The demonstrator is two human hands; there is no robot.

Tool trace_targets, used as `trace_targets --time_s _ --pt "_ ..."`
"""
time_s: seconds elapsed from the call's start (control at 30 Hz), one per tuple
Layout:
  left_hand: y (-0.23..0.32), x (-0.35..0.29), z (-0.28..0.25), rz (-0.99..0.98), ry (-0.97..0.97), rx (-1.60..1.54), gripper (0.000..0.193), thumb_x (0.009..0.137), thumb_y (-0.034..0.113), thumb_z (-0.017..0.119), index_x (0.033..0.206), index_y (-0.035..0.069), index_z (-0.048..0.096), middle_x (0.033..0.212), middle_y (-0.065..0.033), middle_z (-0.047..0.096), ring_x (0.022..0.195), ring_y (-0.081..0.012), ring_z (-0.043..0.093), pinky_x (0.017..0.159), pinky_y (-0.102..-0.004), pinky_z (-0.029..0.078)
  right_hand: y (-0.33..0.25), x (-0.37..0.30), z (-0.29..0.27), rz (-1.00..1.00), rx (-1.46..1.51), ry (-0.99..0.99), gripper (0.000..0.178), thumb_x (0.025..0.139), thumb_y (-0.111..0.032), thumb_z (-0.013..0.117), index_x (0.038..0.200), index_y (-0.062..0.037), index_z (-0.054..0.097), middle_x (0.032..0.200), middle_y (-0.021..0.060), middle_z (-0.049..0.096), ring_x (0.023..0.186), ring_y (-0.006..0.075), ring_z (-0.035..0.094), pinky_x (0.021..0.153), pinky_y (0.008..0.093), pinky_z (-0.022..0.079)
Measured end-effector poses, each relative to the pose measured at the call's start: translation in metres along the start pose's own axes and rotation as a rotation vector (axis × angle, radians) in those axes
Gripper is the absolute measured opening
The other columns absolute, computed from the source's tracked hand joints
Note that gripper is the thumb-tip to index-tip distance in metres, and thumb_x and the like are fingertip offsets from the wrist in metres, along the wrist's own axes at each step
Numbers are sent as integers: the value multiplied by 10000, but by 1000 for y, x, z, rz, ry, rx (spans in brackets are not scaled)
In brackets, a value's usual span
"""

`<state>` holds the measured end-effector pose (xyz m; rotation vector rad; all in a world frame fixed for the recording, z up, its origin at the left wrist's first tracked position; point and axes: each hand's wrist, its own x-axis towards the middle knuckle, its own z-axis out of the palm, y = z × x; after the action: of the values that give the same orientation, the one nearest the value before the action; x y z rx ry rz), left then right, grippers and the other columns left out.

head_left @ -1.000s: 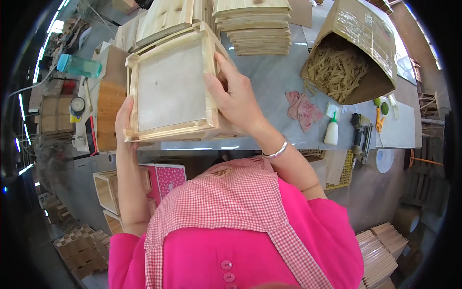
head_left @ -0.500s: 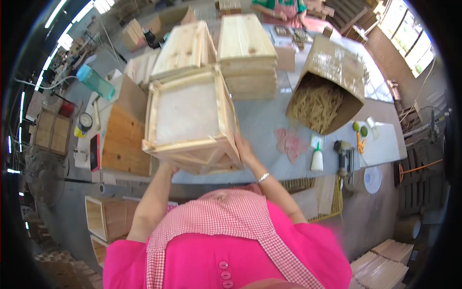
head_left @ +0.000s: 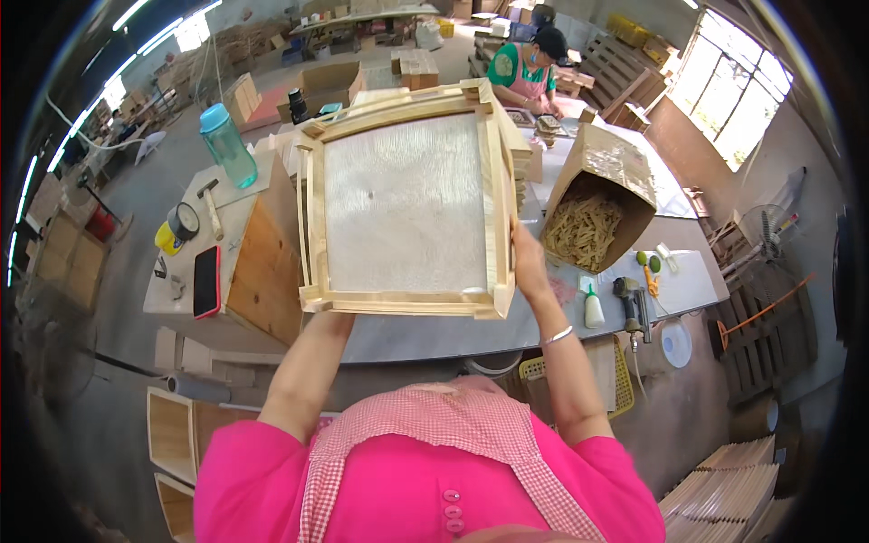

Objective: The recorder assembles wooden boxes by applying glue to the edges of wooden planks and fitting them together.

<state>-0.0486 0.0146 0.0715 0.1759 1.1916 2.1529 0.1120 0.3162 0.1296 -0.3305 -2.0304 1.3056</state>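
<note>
A light wooden box (head_left: 405, 204) with a raised frame around a pale, slightly shiny panel is held up in front of me, that face tilted toward me. My right hand (head_left: 529, 261) grips its right side, with the thumb along the edge and a bracelet on the wrist. My left hand (head_left: 329, 323) goes under the lower left corner; its fingers are hidden behind the box. Under the box's lower edge lies the grey worktable (head_left: 434, 336). Most of the stacked wooden panels behind are covered by the box.
On the right are a carton (head_left: 625, 163) of shredded filler, a white glue bottle (head_left: 593, 310) and an air nailer (head_left: 634, 303). To the left stand a teal bottle (head_left: 231, 149), a hammer (head_left: 212, 208), tape (head_left: 184, 220) and a phone (head_left: 206, 282). A co-worker (head_left: 529, 72) works at the far end.
The box has risen and tipped so that its panelled face turns more toward me. Both hands moved with it and kept hold. My view has lifted, showing more of the room.
</note>
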Motion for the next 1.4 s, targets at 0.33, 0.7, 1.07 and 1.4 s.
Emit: trace_targets --time_s 0.33,0.7,1.07,1.4 --pt "114 24 76 76 -358 28 898 941 720 327 1463 -9 389 1453 -155 485 1327 -281 472 1115 -421 379 -70 14 -16 48 350 -64 633 1061 -493 310 1228 39 610 1081 78 689 922 127 659 789 267 534" --pt "35 -56 29 96 -86 -167 520 1018 370 455 1450 82 418 1437 -120 501 1275 -285 539 1042 -462 484 -68 -71 6 89 511 -208 638 1084 -426 223 1477 63 337 1468 129 446 1354 200 412 1132 329 303" --pt "41 -46 28 14 278 -121 454 1026 323 424 1398 68 473 1392 -127 539 1239 -278 554 1024 -453 481 25 -44 25 397 669 -279 531 1066 -387 331 1332 31 521 1230 61 625 1111 134 570 975 289 436" --pt "117 -50 79 606 428 675 520 993 312 546 1410 9 478 1472 -135 468 1359 -254 442 1118 -386 359 -7 27 16 343 533 -280 408 1059 -348 389 999 -30 638 907 -12 635 839 61 565 757 241 458"
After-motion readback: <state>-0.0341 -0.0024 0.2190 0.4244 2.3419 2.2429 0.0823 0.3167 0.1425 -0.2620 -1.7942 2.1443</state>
